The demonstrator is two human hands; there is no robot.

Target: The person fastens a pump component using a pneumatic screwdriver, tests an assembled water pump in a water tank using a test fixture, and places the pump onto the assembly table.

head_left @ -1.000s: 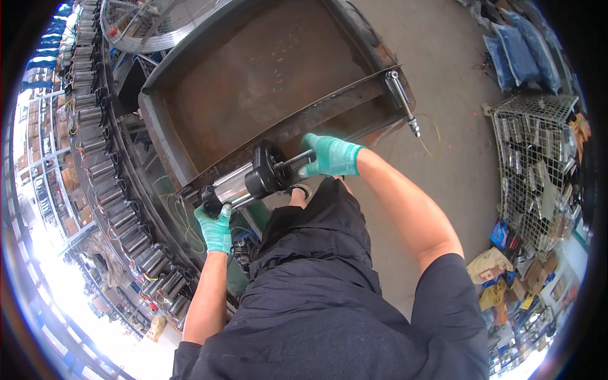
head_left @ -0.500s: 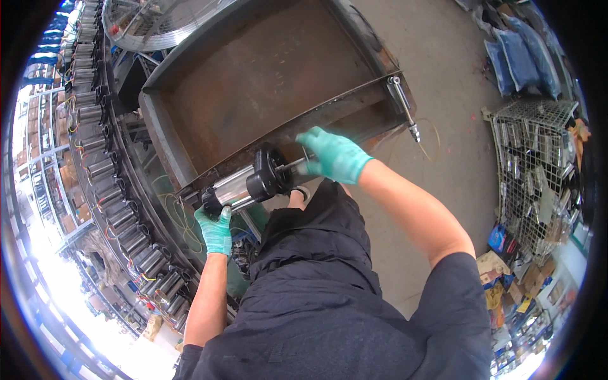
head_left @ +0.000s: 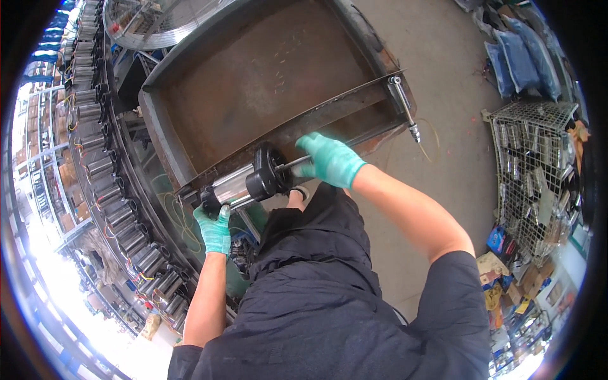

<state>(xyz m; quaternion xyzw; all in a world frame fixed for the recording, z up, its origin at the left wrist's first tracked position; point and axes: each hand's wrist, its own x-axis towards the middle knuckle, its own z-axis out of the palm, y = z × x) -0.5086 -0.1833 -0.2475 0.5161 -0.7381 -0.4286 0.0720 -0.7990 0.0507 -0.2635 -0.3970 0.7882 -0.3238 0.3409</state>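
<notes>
My left hand [head_left: 214, 229], in a green glove, is wrapped round the black lower end of a motor-like cylinder [head_left: 230, 186]. Its body is shiny silver, and a broad black collar [head_left: 265, 177] sits at its other end. The cylinder lies tilted along the near edge of a rusty metal tray [head_left: 244, 76]. From the collar a thin metal shaft [head_left: 292, 163] sticks out to the right. My right hand [head_left: 332, 159], gloved alike, is at the tip of this shaft, fingers and thumb apart on either side of it. The fingertips are a little blurred.
At the left a curved rack [head_left: 117, 190] carries a row of silver cylinders with coloured wires. A metal tool with a thin hose [head_left: 403, 104] hangs at the tray's right corner. On the right stands a wire cage [head_left: 532, 171] of metal parts, with blue bags [head_left: 522, 57] beyond.
My right hand has shifted slightly to the left along the shaft, showing more of the shaft's tip between its fingers. The left hand and the cylinder stay almost in place.
</notes>
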